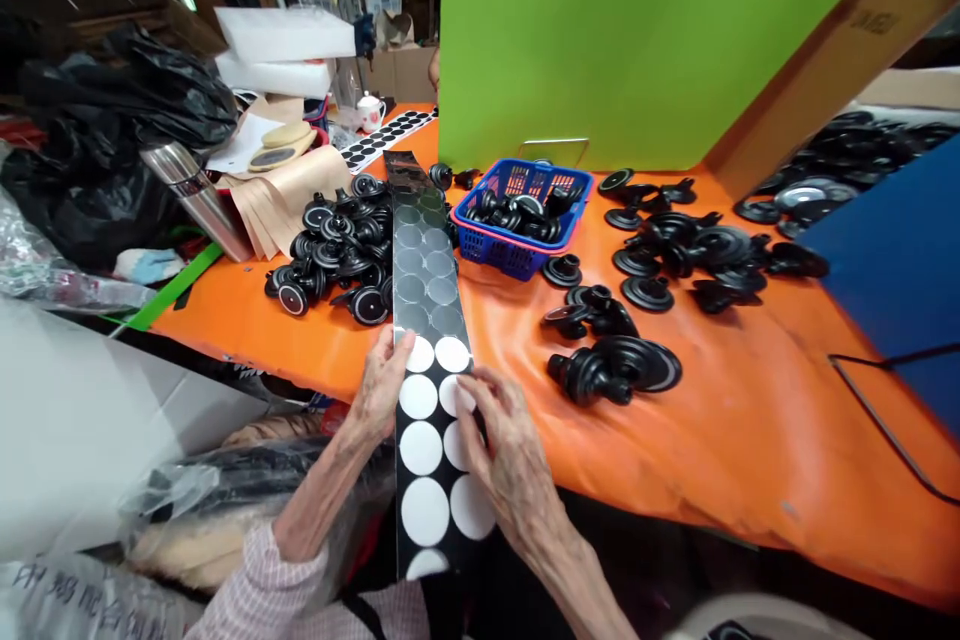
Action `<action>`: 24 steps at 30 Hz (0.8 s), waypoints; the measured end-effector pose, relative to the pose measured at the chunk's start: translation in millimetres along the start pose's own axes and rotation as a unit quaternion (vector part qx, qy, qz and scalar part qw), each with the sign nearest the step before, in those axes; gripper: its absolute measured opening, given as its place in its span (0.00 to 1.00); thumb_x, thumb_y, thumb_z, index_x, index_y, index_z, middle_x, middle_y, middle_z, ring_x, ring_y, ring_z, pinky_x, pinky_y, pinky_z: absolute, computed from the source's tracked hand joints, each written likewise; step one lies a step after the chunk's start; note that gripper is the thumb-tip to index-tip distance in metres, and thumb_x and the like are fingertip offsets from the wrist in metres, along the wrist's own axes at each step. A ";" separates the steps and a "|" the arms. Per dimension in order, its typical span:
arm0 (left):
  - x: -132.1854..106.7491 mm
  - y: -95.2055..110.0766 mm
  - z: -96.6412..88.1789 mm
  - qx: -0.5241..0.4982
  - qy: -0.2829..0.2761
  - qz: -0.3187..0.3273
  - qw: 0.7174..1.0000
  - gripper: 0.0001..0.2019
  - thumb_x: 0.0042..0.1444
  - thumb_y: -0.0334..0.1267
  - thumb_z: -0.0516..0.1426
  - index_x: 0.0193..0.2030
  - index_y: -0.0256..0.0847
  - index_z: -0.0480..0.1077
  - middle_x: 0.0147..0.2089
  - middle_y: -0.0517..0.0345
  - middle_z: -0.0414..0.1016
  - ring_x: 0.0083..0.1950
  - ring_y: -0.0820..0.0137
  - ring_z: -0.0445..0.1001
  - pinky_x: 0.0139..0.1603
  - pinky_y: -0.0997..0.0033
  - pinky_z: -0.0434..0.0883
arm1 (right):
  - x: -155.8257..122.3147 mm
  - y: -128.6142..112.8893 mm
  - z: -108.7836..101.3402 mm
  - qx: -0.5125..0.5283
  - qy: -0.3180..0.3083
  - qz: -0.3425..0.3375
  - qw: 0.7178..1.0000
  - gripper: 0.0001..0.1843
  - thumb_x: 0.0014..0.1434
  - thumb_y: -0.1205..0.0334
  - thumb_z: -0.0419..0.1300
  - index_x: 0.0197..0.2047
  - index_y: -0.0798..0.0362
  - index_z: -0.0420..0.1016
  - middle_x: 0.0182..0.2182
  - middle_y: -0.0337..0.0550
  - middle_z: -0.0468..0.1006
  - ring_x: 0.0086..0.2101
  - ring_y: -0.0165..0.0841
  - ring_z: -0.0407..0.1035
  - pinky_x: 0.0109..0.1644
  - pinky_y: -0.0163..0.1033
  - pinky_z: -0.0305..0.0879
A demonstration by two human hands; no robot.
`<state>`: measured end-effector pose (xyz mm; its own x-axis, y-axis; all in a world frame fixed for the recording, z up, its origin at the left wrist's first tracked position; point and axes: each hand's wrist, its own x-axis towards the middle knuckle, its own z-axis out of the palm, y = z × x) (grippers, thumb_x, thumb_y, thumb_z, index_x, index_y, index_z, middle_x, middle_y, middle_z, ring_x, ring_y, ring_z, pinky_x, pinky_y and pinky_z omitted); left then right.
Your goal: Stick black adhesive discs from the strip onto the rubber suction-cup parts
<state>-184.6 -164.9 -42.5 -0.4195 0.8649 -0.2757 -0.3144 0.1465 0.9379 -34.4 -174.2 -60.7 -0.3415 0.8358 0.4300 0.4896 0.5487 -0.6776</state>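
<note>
A long black strip (429, 320) with two rows of round stickers lies from the table's near edge toward the back. Its near circles show white; the farther ones look glossy grey. My left hand (382, 382) grips the strip's left edge, thumb on top. My right hand (501, 440) rests on the right edge, fingertips pinching at a white circle (453, 394). Black round suction-cup parts (616, 367) lie just right of my hands, and a heap of similar parts (337, 245) sits left of the strip.
An orange cloth (750, 420) covers the table. A blue basket (525, 215) holds more black parts. A green board (637, 40) stands behind, a blue panel (900, 270) at right. A steel flask (196, 195), brown paper and black bags crowd the left.
</note>
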 end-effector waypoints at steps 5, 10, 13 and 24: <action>-5.5 0.9 -3.1 -0.071 -0.092 0.009 0.993 0.17 0.50 0.43 0.63 0.45 0.36 0.73 0.43 0.52 0.78 0.48 0.65 0.74 0.54 0.66 0.67 | 38.6 0.4 5.1 -0.019 -0.017 -0.069 0.997 0.20 0.64 0.67 0.47 0.56 0.52 0.68 0.59 0.53 0.68 0.61 0.44 0.60 0.63 0.61 0.58; -13.9 4.2 -3.1 -0.058 -0.168 -0.009 0.984 0.17 0.53 0.42 0.61 0.47 0.36 0.75 0.46 0.51 0.78 0.50 0.65 0.73 0.55 0.66 0.65 | 51.1 4.9 14.5 0.036 -0.032 -0.037 0.998 0.17 0.65 0.60 0.50 0.55 0.52 0.70 0.53 0.52 0.73 0.55 0.42 0.66 0.58 0.54 0.67; -15.3 -1.2 -5.3 -0.019 -0.173 -0.018 0.985 0.17 0.54 0.43 0.61 0.47 0.35 0.74 0.42 0.52 0.77 0.44 0.68 0.72 0.49 0.70 0.66 | 49.9 9.6 13.0 0.041 -0.031 -0.031 0.998 0.15 0.64 0.61 0.50 0.51 0.52 0.73 0.50 0.52 0.76 0.51 0.42 0.70 0.54 0.53 0.70; -34.9 17.0 0.0 0.282 -0.018 0.083 0.955 0.14 0.55 0.50 0.56 0.34 0.40 0.67 0.31 0.60 0.68 0.33 0.71 0.66 0.37 0.72 0.65 | 3.2 7.3 -5.8 0.009 0.031 -0.014 0.999 0.16 0.66 0.66 0.46 0.49 0.51 0.73 0.40 0.48 0.79 0.38 0.37 0.76 0.39 0.42 0.76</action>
<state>-175.3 -192.6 -16.9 -0.3905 0.9134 -0.1147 0.2682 0.2321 0.9350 -27.3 -167.4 -60.8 -0.3039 0.8201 0.4848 0.4667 0.5718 -0.6747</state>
